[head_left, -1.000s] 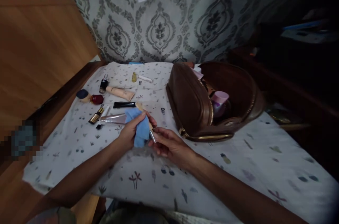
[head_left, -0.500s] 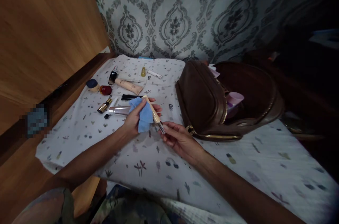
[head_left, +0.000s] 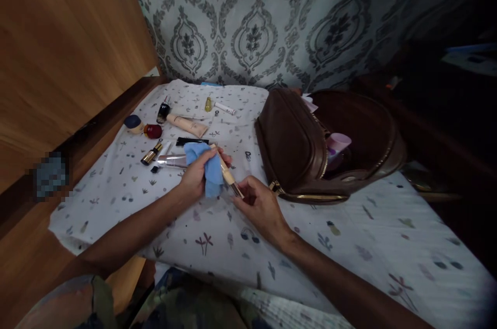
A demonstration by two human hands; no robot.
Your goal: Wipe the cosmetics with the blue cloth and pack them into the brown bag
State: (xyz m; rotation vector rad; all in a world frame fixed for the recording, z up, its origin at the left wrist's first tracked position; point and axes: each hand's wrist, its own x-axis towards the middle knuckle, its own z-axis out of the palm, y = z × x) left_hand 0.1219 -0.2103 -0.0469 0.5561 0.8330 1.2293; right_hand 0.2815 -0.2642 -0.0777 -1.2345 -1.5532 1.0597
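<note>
A slim beige cosmetic tube (head_left: pixel 226 172) with a shiny cap end is held slantwise between my two hands. My left hand (head_left: pixel 196 176) is closed round its upper part, with a light blue cloth (head_left: pixel 213 176) pinched in the same grip. At the lower, shiny end, the thumb and fingers of my right hand (head_left: pixel 259 207) close on the tube. Just beyond my left hand lie a silver tube (head_left: pixel 171 161) and a black tube (head_left: pixel 192 141), each partly covered by the cloth or hand.
A brown bag (head_left: pixel 289 147) stands unzipped on the right, a pink tube (head_left: pixel 339 141) poking out. Further left on the patterned cloth (head_left: pixel 233 251) lie a peach tube (head_left: pixel 186 125), a dark bottle (head_left: pixel 163 111), a red-capped item (head_left: pixel 152 131), a gold-and-black tube (head_left: pixel 151 154) and a small yellow bottle (head_left: pixel 208 104).
My right hand has turned and shifted its grip at the tube's lower end, knuckles now higher. The left hand keeps hold of tube and cloth. The view has moved slightly.
</note>
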